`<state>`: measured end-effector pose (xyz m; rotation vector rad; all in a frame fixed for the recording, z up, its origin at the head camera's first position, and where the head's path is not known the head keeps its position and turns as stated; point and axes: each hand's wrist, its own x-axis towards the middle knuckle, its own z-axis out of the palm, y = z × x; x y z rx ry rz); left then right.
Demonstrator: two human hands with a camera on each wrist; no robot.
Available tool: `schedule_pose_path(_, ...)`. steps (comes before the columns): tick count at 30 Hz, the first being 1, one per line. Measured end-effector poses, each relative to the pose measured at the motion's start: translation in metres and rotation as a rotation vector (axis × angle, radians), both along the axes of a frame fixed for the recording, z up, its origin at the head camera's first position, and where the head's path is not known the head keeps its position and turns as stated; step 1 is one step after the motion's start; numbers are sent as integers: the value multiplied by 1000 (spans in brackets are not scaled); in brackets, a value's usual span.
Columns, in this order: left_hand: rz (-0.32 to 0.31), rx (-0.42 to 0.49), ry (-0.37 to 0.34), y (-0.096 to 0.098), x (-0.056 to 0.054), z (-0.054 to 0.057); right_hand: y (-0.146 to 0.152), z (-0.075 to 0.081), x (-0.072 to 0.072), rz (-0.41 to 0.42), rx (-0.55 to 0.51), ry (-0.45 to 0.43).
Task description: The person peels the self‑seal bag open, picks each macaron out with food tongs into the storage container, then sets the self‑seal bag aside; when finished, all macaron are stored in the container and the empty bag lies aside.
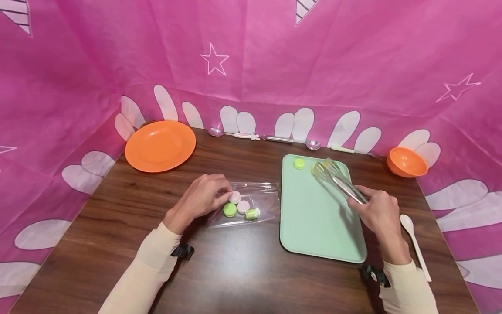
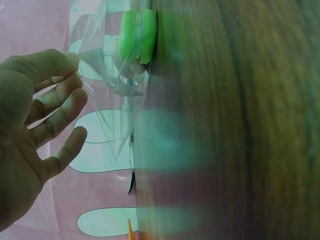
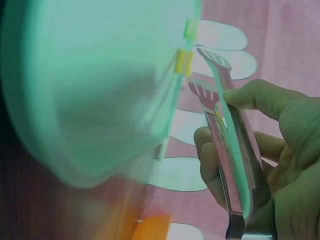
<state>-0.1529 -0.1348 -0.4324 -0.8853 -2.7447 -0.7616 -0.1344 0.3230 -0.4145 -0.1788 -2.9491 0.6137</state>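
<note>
My left hand (image 1: pixel 205 196) pinches the near-left edge of a clear plastic bag (image 1: pixel 266 198) between thumb and forefinger. Inside the bag lie two pink macarons (image 1: pixel 243 206), a green macaron (image 1: pixel 229 210) and another green one tipped on its side (image 1: pixel 252 214). In the left wrist view a green macaron (image 2: pixel 138 36) shows through the film. My right hand (image 1: pixel 379 213) grips metal tongs (image 1: pixel 347 187), their slotted tips parted above the far end of the mint-green tray (image 1: pixel 313 226). Close by those tips sits a yellow macaron (image 3: pixel 184 62), partly hidden in the head view. A green macaron (image 1: pixel 299 163) rests to its left.
An orange plate (image 1: pixel 161 146) lies at the back left, and an orange bowl (image 1: pixel 408 162) stands at the back right. Several spoons and ladles (image 1: pixel 312 144) line the table's back edge. A white spoon (image 1: pixel 415 244) lies right of the tray. Pink cloth (image 1: pixel 259 56) hangs around the table.
</note>
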Motion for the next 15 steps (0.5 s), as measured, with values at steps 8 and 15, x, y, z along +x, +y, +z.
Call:
schedule_pose_path(8, 6, -4, -7, 2, 0, 1, -32, 14, 39, 238, -91, 227)
schedule_pose_path(15, 15, -2, -17, 3, 1, 3, -54, 7, 49, 361, -104, 150)
